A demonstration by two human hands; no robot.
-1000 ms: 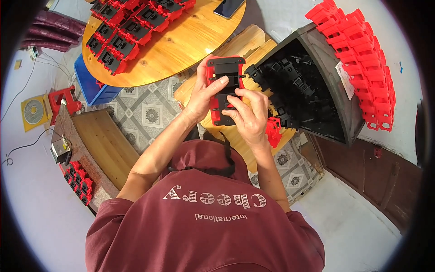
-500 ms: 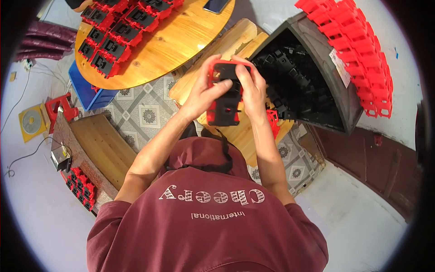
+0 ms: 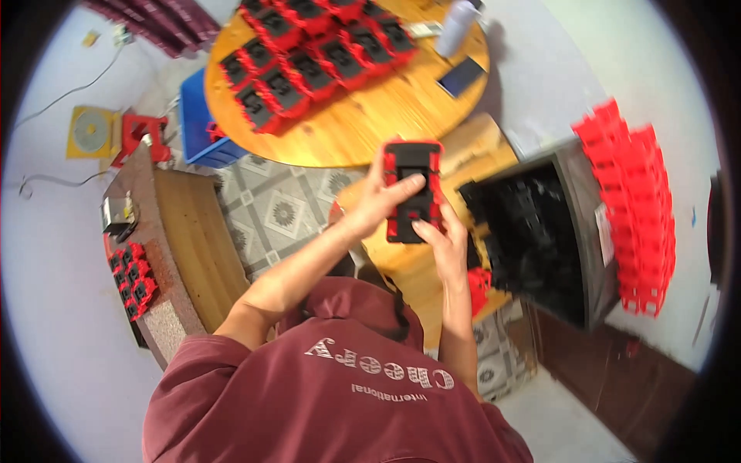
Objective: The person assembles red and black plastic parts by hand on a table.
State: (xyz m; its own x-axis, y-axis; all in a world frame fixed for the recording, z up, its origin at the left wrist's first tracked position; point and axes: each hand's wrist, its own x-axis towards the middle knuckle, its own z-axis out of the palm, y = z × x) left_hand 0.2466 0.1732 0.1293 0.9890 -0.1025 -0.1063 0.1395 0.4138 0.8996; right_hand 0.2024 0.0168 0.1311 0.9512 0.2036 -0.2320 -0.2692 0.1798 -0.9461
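Note:
In front of me, both hands hold up a red-and-black plastic case (image 3: 411, 174), long with rounded corners. My left hand (image 3: 377, 199) grips its left side, the thumb laid across the black middle piece. My right hand (image 3: 445, 235) holds the lower right edge, with its thumb on the bottom end; its other fingers are partly hidden behind the case. To the right of it, loose black plastic pieces (image 3: 529, 231) fill a dark box (image 3: 588, 231). A red plastic piece (image 3: 478, 287) lies beside the right forearm.
Rows of red-and-black cases (image 3: 312, 73) cover part of the round wooden table (image 3: 347, 147), with a phone (image 3: 461, 76) and a bottle (image 3: 458, 29). Red frames (image 3: 637, 208) are stacked at right. A blue bin (image 3: 193, 116) stands at left; more cases (image 3: 133, 279) sit on a counter.
My view has swung, so the table shows more fully. The right thumb has slid from the case's upper part to its bottom end; the left thumb stays on the middle.

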